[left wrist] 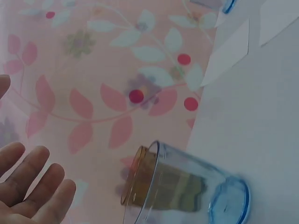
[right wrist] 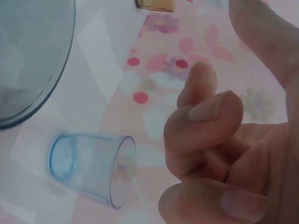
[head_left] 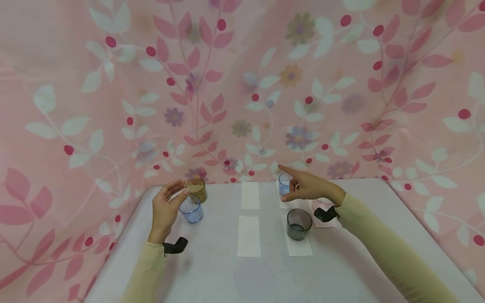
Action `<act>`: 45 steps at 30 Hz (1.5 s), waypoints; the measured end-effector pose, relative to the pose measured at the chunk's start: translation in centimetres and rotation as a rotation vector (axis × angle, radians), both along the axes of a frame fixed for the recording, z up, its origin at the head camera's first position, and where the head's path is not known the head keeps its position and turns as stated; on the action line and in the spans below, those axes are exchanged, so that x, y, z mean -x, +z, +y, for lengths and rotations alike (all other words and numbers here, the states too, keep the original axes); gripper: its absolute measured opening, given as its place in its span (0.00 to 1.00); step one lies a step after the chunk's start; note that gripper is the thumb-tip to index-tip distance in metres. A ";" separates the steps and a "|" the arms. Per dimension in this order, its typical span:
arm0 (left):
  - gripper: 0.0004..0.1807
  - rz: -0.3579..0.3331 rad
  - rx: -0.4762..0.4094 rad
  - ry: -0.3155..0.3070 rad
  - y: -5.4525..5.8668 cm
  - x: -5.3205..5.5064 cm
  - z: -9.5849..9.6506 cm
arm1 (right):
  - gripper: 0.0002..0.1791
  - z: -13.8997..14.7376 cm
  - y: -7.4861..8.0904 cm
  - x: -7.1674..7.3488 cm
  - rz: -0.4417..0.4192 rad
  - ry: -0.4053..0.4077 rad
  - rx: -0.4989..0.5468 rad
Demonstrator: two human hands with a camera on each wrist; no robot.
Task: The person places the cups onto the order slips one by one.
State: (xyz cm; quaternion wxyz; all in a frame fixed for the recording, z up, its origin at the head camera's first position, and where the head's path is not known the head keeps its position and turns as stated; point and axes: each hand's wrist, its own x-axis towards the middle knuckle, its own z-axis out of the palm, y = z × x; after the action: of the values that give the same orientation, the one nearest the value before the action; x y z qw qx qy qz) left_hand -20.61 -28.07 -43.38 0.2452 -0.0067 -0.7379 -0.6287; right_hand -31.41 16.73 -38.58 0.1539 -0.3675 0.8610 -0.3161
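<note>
My left hand [head_left: 165, 210] is raised with its fingers spread and nothing between them. Its thumb tip overlaps the rim area of a clear blue glass [head_left: 193, 215] in the head view; the left wrist view shows the fingers apart from this glass. Behind the glass stands an amber one [head_left: 197, 191]. The right hand [head_left: 312, 185] hovers over the table's far right, one finger extended and others bent, holding nothing. Partly behind it is a second blue glass [head_left: 284, 189]. A grey glass [head_left: 299, 225] stands upright nearer me, and a pink glass [head_left: 322, 205] is mostly hidden by the right wrist.
Two white paper rectangles [head_left: 250, 195] lie one before the other mid-table. More white paper [head_left: 301, 249] lies beneath the right-hand glasses. A pale cloth covers the table [head_left: 212, 269], and a pink floral curtain [head_left: 235, 84] hangs behind its far edge.
</note>
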 end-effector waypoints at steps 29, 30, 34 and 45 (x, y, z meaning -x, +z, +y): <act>0.46 -0.461 0.262 -0.234 -2.0 7.6 -6.3 | 0.73 -8.8 -3.7 4.3 -0.307 -0.099 -0.426; 0.46 -0.463 0.263 -0.240 -2.0 7.6 -6.2 | 0.73 -8.9 -3.9 4.3 -0.311 -0.105 -0.431; 0.48 -0.478 0.272 -0.265 -2.1 7.8 -5.9 | 0.74 -9.5 -4.3 4.4 -0.329 -0.125 -0.470; 0.48 -0.509 0.320 -0.290 -2.7 8.7 -5.5 | 0.77 -10.1 -5.5 5.2 -0.332 -0.179 -0.550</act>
State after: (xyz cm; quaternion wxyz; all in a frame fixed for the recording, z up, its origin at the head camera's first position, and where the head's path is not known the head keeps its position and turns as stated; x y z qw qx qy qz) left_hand -29.32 -33.60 -46.07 -0.0431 0.0071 -0.8563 -0.5147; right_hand -36.58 6.66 -44.11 0.3573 -0.1787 0.9060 -0.1396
